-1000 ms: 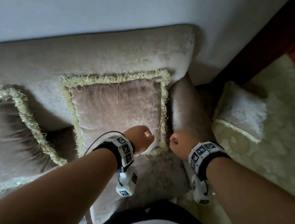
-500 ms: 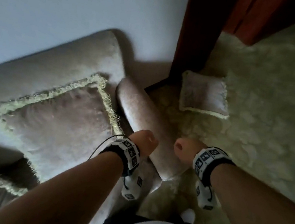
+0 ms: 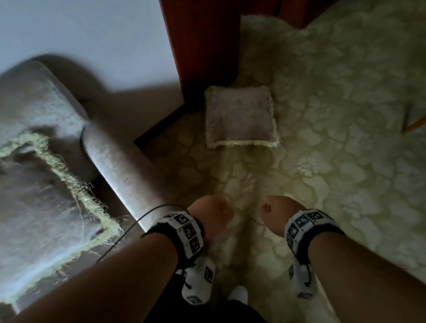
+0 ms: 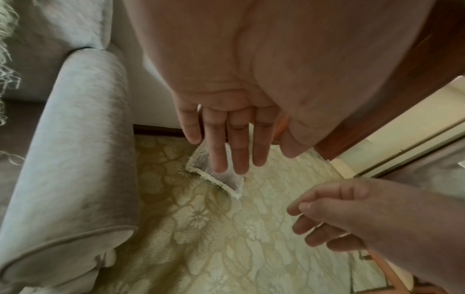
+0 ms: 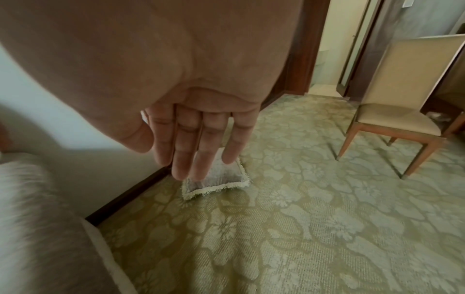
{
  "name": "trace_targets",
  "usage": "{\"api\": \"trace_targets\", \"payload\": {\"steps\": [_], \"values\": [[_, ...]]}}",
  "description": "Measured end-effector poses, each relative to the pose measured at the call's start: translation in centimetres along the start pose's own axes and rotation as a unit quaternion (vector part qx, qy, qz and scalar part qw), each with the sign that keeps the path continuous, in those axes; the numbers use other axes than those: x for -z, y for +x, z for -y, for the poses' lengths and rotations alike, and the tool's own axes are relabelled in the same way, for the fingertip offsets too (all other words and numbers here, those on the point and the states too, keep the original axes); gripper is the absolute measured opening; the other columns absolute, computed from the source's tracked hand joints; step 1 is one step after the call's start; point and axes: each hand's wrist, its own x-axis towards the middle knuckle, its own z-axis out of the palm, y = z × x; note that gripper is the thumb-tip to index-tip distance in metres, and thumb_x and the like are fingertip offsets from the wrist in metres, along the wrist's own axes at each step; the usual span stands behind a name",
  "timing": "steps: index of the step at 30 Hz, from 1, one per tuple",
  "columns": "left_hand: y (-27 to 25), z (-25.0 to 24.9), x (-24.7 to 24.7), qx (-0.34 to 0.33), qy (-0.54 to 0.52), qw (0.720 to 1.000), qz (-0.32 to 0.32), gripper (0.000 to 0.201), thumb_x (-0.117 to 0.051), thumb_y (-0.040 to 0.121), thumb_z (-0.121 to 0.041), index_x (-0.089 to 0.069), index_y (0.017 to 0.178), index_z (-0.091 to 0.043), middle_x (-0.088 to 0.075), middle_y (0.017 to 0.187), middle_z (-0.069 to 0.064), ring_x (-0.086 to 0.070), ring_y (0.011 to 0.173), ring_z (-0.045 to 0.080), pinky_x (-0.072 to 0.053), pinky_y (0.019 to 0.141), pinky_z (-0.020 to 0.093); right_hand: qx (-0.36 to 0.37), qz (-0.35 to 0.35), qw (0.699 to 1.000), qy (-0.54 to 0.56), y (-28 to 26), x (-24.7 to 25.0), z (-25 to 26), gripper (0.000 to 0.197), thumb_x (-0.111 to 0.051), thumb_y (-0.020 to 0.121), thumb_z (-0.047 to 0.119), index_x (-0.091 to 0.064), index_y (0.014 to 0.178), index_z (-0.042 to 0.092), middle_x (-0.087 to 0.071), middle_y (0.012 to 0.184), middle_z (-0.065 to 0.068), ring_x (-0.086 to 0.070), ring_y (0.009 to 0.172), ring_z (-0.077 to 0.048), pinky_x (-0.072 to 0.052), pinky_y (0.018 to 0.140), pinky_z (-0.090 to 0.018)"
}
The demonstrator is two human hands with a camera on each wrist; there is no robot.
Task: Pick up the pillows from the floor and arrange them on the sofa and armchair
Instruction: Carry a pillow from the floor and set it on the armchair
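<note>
A small grey pillow (image 3: 241,118) with a pale fringe lies flat on the patterned carpet beside the dark wooden door frame. In the wrist views the same pillow (image 4: 226,180) (image 5: 221,179) shows just beyond the fingertips, some way below them. My left hand (image 3: 212,212) and right hand (image 3: 277,214) hang side by side over the carpet, short of that pillow. Both are empty. The left hand (image 4: 236,155) has straight fingers, and the right hand (image 5: 198,155) likewise. A larger fringed pillow (image 3: 16,199) leans on the beige sofa (image 3: 4,104) at the left.
The sofa's rolled arm (image 3: 121,165) lies just left of my left hand. A dark door frame (image 3: 199,32) stands behind the floor pillow. A wooden chair with a cream seat (image 5: 397,111) stands to the right on the carpet (image 3: 348,155). My white-socked foot (image 3: 239,292) is below the hands.
My view has swung right, from the sofa pillow to the pillow on the floor. Both hands have left the sofa pillow and moved right, past the sofa arm, over the carpet.
</note>
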Motion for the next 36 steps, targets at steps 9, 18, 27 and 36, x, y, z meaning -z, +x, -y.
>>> {"api": "trace_targets", "payload": {"steps": [9, 18, 27, 36], "values": [[9.2, -2.0, 3.7, 0.018, 0.038, 0.998, -0.035, 0.032, -0.049, 0.101, -0.024, -0.068, 0.118, -0.005, -0.069, 0.118, 0.013, -0.063, 0.110, 0.030, -0.048, 0.086, 0.032, 0.027, 0.015, 0.999, -0.029, 6.9, 5.3, -0.5, 0.031, -0.041, 0.102, 0.033, -0.067, 0.106, 0.015, -0.067, 0.102, -0.006, -0.064, 0.091, -0.025, -0.052, 0.079, -0.034], [24.7, -13.1, 13.0, -0.029, 0.000, 1.000, 0.007, 0.024, -0.046, 0.100, -0.013, -0.065, 0.108, -0.002, -0.067, 0.114, 0.014, -0.064, 0.103, 0.031, -0.048, 0.079, 0.032, -0.046, 0.001, 0.997, -0.069, 17.2, 21.2, -6.0, 0.028, -0.040, 0.103, 0.037, -0.046, 0.077, 0.029, -0.061, 0.095, 0.002, -0.062, 0.087, -0.022, -0.053, 0.082, -0.037], [35.1, -20.2, 21.9, 0.042, -0.016, 0.999, 0.004, 0.029, -0.044, 0.102, -0.012, -0.064, 0.118, -0.001, -0.067, 0.113, 0.013, -0.064, 0.106, 0.030, -0.053, 0.089, 0.035, -0.058, -0.021, 0.998, -0.020, 25.4, 31.2, -7.2, 0.023, -0.043, 0.103, 0.031, -0.062, 0.099, 0.021, -0.066, 0.105, -0.003, -0.060, 0.087, -0.020, -0.047, 0.073, -0.030], [44.0, -25.2, 25.1, 0.071, -0.024, 0.997, -0.010, 0.032, -0.047, 0.103, -0.028, -0.066, 0.120, -0.009, -0.065, 0.119, 0.008, -0.061, 0.111, 0.027, -0.048, 0.088, 0.033, 0.011, 0.072, 0.995, -0.066, 39.5, 38.3, -12.4, 0.025, -0.042, 0.100, 0.033, -0.063, 0.096, 0.020, -0.065, 0.099, -0.003, -0.063, 0.093, -0.026, -0.049, 0.079, -0.035]]}}
